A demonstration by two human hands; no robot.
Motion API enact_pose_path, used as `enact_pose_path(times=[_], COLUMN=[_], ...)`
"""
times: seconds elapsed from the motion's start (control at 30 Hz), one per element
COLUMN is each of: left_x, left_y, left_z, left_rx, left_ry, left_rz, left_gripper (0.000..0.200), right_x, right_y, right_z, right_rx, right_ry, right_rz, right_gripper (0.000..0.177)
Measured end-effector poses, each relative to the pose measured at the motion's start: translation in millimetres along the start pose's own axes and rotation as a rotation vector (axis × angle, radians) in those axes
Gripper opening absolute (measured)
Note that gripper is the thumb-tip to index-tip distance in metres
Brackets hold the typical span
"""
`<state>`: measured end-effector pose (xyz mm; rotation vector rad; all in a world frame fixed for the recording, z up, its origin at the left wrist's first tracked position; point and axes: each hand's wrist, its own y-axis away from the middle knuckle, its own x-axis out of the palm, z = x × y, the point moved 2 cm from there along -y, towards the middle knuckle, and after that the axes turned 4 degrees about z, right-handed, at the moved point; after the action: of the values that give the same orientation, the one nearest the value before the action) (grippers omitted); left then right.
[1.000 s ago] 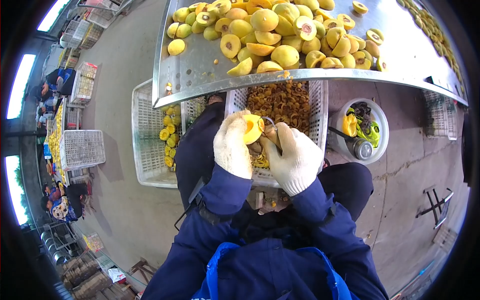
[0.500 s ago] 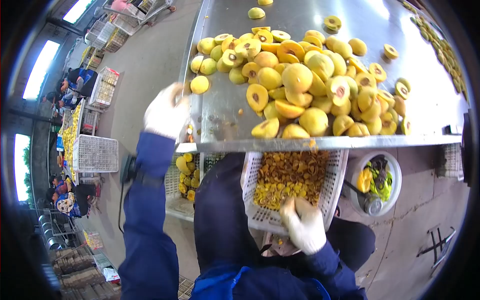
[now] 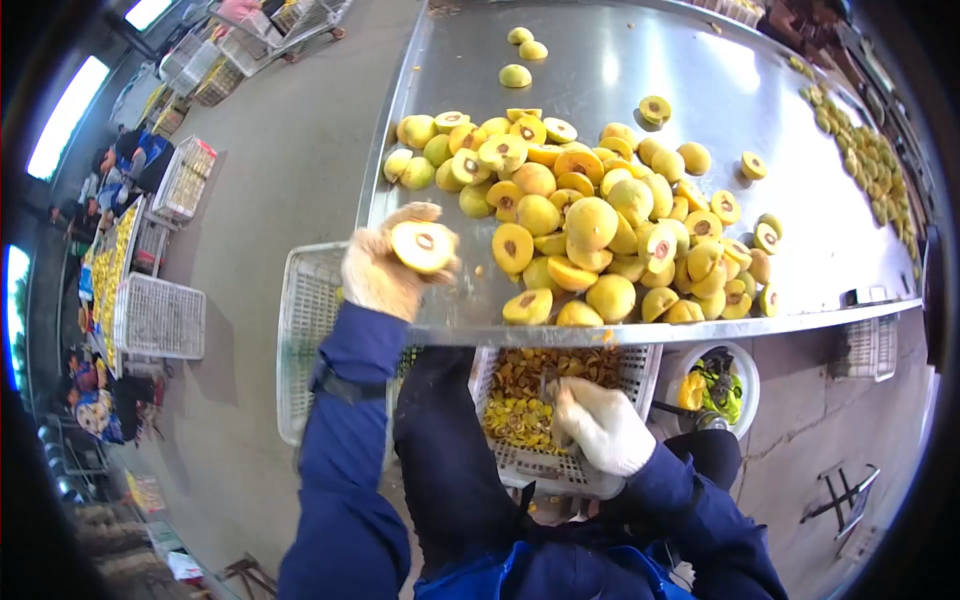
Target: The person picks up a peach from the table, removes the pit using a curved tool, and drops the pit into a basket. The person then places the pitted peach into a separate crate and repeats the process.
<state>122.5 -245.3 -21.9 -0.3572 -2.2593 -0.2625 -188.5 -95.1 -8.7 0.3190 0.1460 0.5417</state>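
Note:
A halved yellow fruit (image 3: 422,247), its cut face and brown centre showing, is held in my gloved left hand (image 3: 398,262) over the near left corner of the metal table (image 3: 440,312). My right hand (image 3: 603,425), in a white glove, is closed around a small metal tool (image 3: 549,386) whose shape is mostly hidden. It is above the near right part of a white crate (image 3: 520,463) of yellow and brown scraps (image 3: 520,412). A large pile of whole-looking and halved fruit (image 3: 590,222) lies on the table, right of my left hand.
Another white crate (image 3: 300,330) stands below the table's left edge. A white bucket (image 3: 750,370) with yellow and green items is right of the scraps. More fruit (image 3: 865,150) lines the table's far right. People (image 3: 125,170) and crates are at the far left.
My left hand has moved right and now shows a fruit half in it. A fruit that lay by the table's left edge is gone from there. The view has shifted.

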Motion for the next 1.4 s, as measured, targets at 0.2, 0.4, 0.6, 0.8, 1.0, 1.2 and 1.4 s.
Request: enact_pose_path(times=[0.2,0.4,0.6,0.8,1.0,1.2,1.4], left_x=[86.9,114.9,137.9,126.0,111.2,95.5,100.4], left_y=[111.1,171.6,181.4,162.8,153.7,150.5,148.5], left_z=[108.2,155.3,169.9,187.0,202.3,218.0,201.5], left_rx=[0.176,0.185,0.183,0.187,0.231,0.255,0.046], left_ry=[0.308,0.264,0.254,0.044,-0.139,-0.102,0.081], left_rz=[0.008,-0.001,-0.06,-0.261,-0.404,-0.431,-0.41], left_gripper=[0.077,0.085,0.078,0.035,0.041,0.052,0.049], right_x=[53.7,92.7,94.6,84.2,73.3,71.2,67.2], right_y=[59.1,96.7,101.7,78.4,62.5,51.1,51.7], right_z=[26.6,1.1,-18.5,-38.1,-41.6,-48.9,-58.7], right_rx=[0.085,-0.007,-0.229,-0.249,-0.198,-0.053,0.296], right_ry=[-0.325,-0.086,0.242,0.292,0.14,0.03,-1.034], right_rz=[-0.068,-0.268,-0.419,-0.381,-0.148,-0.017,0.295], right_gripper=[0.031,0.031,0.03,0.026,0.013,0.015,0.056])
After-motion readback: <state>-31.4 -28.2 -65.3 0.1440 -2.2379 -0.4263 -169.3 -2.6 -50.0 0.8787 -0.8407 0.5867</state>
